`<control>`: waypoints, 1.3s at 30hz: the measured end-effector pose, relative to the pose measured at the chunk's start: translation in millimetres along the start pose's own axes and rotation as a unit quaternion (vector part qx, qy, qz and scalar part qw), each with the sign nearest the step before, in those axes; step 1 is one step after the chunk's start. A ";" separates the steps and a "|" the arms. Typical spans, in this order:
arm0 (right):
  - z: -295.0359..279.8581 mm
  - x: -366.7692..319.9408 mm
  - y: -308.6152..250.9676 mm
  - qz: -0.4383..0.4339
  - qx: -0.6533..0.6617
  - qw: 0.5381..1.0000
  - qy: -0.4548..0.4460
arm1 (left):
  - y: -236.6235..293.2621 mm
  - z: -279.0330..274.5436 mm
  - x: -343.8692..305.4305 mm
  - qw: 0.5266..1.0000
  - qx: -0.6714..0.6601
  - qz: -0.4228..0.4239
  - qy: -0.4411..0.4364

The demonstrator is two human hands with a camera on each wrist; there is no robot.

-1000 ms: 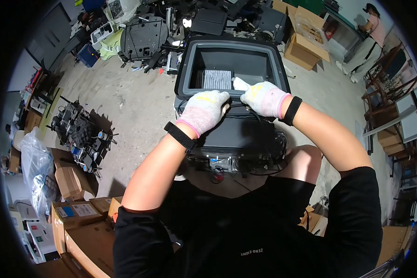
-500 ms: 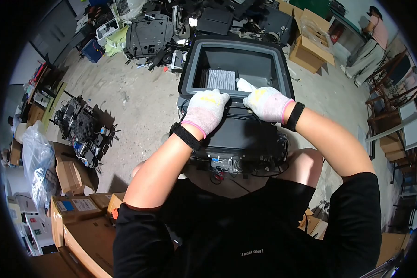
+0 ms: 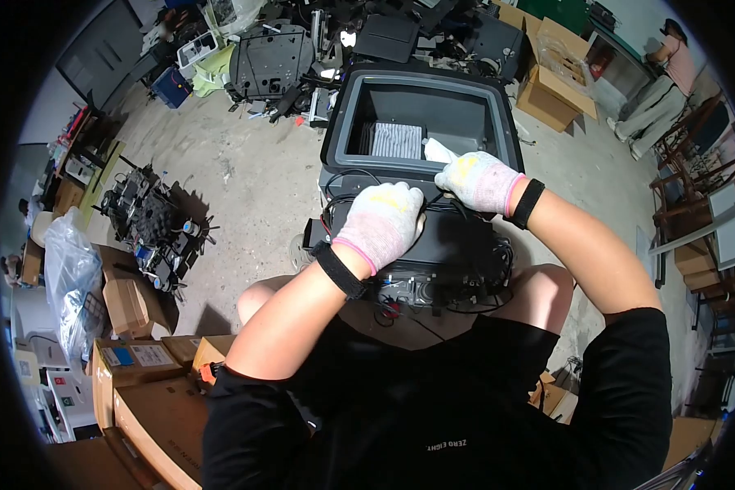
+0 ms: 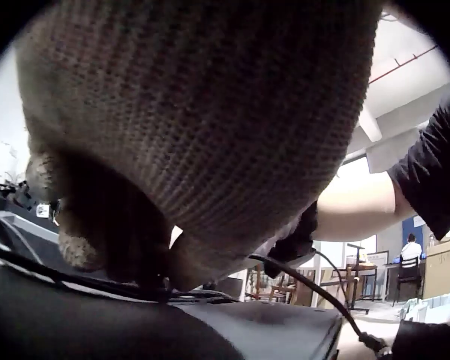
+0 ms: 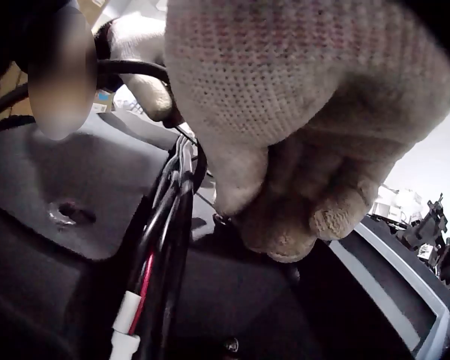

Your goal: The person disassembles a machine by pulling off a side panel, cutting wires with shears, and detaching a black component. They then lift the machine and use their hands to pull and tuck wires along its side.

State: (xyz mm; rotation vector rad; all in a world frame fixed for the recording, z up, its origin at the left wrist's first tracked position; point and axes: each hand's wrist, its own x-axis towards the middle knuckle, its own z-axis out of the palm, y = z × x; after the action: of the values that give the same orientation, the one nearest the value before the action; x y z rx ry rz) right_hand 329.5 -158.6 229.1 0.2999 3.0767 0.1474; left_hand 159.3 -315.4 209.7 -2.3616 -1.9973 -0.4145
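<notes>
A dark grey appliance with an open bin stands before me, its flat black panel on the near side. In the head view my gloved left hand is over that panel, fingers curled round a black cable that trails off to the right in the left wrist view. My gloved right hand, near the bin's front rim, pinches a thin dark strand between thumb and forefinger; its exact kind I cannot tell. Beside these fingers runs a bundle of black wires with a white connector.
Inside the bin are a pleated filter and a white piece. Black parts lie heaped behind. Cardboard boxes stand at left, and an open carton at back right. Another person stands far right.
My left hand has drawn back from the bin's front rim toward me, over the panel. The right hand stays near the rim, and the head view has shifted slightly.
</notes>
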 end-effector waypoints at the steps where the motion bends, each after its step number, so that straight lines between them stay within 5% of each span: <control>1: 0.5 0.1 0.0 -0.001 0.001 1.000 0.000 | 0.9 6.3 -1.7 1.000 -0.002 -0.004 0.002; 6: 6.7 1.9 4.1 -0.038 -0.011 0.999 0.022 | -2.6 18.8 -1.8 1.000 -0.015 -0.019 0.004; 12: 13.4 -1.4 5.7 -0.030 0.005 0.999 0.021 | -0.5 5.7 3.7 0.994 -0.031 -0.042 -0.099; 13: 14.4 -2.5 6.4 -0.031 0.006 0.999 0.023 | 1.3 16.9 1.6 0.999 -0.020 -0.031 -0.035; 16: 7.8 -8.4 7.6 -0.003 0.021 1.000 -0.021 | 5.4 20.3 5.6 0.999 -0.008 -0.036 -0.039; 18: -2.3 -20.9 9.5 -0.024 0.089 0.991 0.095 | 3.9 20.5 4.9 0.999 -0.018 -0.040 -0.029; 20: 1.8 -40.5 17.9 0.028 0.090 0.981 0.168 | 4.6 21.1 4.1 0.999 -0.019 -0.035 -0.021; 22: 46.0 -62.0 30.1 0.106 0.100 0.979 0.143 | 11.5 18.9 7.1 0.999 0.001 -0.033 -0.030; 27: 55.5 -63.9 19.9 0.154 0.131 0.972 0.122 | 23.8 19.7 12.7 0.997 0.045 -0.025 -0.063; 36: 77.9 -62.2 31.4 0.115 0.136 0.966 0.185 | 96.0 33.4 29.7 0.985 -0.128 -0.105 -0.052; 39: 78.5 -64.8 31.6 0.112 0.130 0.964 0.205 | 96.1 24.2 45.7 0.971 -0.171 -0.115 -0.122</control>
State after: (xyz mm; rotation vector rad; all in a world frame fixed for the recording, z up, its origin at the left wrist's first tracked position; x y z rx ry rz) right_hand 403.4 -133.3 156.6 0.7143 3.4633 -0.2198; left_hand 263.8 -284.2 211.0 -2.4816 -2.5084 -0.5378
